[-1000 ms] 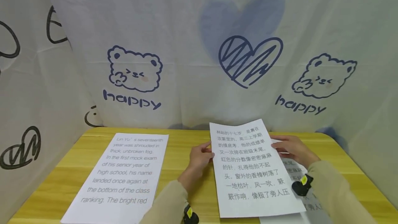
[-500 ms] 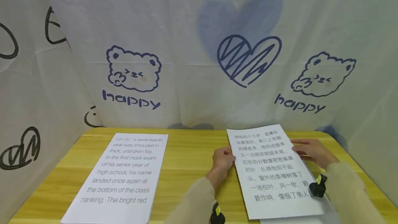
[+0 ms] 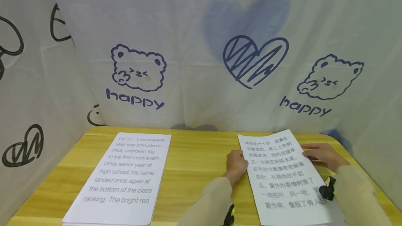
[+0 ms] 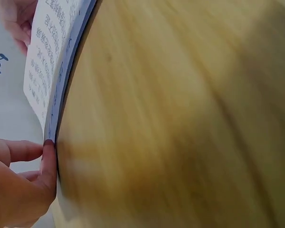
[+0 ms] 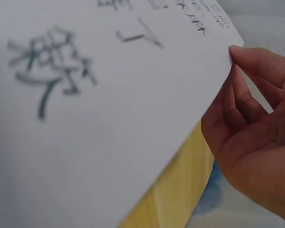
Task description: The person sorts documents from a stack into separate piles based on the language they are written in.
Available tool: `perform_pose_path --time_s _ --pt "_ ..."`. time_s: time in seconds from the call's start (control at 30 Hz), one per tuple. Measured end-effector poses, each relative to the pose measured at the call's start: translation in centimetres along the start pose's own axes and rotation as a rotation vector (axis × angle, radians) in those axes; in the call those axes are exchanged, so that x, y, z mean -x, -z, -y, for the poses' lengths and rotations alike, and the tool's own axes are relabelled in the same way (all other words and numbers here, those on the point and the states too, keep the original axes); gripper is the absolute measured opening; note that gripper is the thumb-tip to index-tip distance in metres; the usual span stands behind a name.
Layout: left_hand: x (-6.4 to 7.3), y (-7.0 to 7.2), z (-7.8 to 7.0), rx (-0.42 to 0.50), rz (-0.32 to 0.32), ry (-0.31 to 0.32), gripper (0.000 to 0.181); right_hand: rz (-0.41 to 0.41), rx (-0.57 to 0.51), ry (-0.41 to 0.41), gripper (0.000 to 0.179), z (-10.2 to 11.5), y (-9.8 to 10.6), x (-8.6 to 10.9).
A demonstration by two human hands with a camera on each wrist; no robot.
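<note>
A white sheet of paper (image 3: 276, 184) printed with Chinese text is held between both hands at the right of the table, its top edge slightly bowed. My left hand (image 3: 237, 166) grips its left edge; in the left wrist view, the thumb and finger of that hand (image 4: 23, 190) meet at the paper's edge. On the opposite side my right hand (image 3: 325, 156) pinches the right edge. The right wrist view has this hand (image 5: 256, 128) with its thumb at the margin and the other fingers curled below. More paper under the sheet is mostly covered.
A stack of white paper with English text (image 3: 119, 179) lies on the left of the yellow wood-grain table (image 3: 194, 184). Behind it hangs a pale cloth (image 3: 194, 44) with bear and heart drawings, and cloth also closes off both sides.
Both hands have carried the sheet to the right and lowered it over the other Chinese-printed paper, which it now largely covers. The left stack has stayed in place.
</note>
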State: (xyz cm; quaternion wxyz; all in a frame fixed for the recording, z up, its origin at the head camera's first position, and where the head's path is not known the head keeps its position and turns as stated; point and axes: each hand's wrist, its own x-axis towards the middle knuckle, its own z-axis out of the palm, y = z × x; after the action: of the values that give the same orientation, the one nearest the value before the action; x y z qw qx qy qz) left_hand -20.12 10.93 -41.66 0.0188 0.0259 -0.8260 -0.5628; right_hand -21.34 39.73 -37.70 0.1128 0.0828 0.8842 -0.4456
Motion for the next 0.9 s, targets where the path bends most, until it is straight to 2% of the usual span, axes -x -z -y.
perform_pose_path --time_s 0.2,0.33,0.43,0.6,0.7,0.83,0.9 --pt "0.3 -0.3 -0.4 0.002 0.009 -0.013 0.038 0.002 -0.016 -0.039 0.06 -0.5 0.5 0.1" --pt "0.5 -0.4 -0.4 -0.033 0.008 -0.066 0.035 -0.01 -0.032 -0.069 0.062 -1.0 0.5 0.2" --pt "0.6 -0.5 -0.6 -0.061 0.004 -0.064 0.032 -0.019 -0.029 -0.082 0.063 -1.4 0.5 0.2" --pt "0.6 -0.5 -0.9 -0.087 0.004 -0.024 0.023 -0.026 -0.021 -0.091 0.063 -1.5 0.4 0.1" --pt "0.7 -0.4 -1.1 -0.113 0.007 0.003 0.009 -0.026 -0.035 -0.103 0.065 -1.5 0.2 0.1" --pt "0.6 -0.4 -1.3 -0.114 0.015 0.059 0.023 -0.037 -0.041 -0.138 0.066 -1.7 -0.3 0.0" --pt "0.6 -0.5 -1.3 -0.107 0.02 0.082 0.024 -0.05 -0.038 -0.154 0.065 -1.9 -0.4 -0.1"
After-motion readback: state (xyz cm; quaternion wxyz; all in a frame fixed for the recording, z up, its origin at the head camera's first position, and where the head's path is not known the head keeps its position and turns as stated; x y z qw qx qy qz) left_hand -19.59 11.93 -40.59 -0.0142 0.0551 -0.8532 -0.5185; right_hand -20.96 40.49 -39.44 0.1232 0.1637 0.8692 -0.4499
